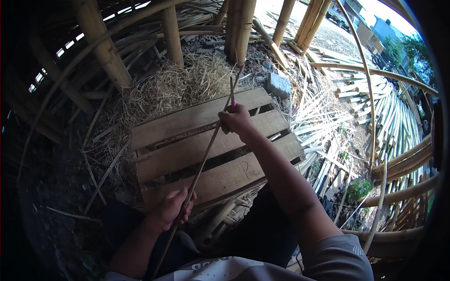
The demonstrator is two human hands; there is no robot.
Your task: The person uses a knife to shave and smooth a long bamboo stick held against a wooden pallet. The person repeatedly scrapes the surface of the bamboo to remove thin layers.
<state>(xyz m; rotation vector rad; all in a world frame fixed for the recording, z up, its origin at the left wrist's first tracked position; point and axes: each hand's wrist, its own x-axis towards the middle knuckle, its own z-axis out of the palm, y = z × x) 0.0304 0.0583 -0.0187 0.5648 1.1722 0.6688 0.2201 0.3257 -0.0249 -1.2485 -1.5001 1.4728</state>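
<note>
Two hands on one thin bamboo strip [202, 164], and it runs slantwise from the lap up toward the straw. The left hand [171, 206] sits low, fingers curled shut around the strip near its lower end. Follow the strip up and right: the right hand [236, 121] is closed over it too, and gripped in the same fist is one knife with a pink handle [232, 99], blade pointing up and away. Under the hands lies one wooden pallet [187, 129], four broad slats showing, gaps between them. Behind it, a heap of dry straw [173, 86]; one grey stone block [279, 84] lies further right. Thick bamboo posts [241, 28] stand behind, and on the far right lies a big spread of pale split bamboo lengths [389, 117], too many to count, on bare, littered ground under an open bamboo frame.
</note>
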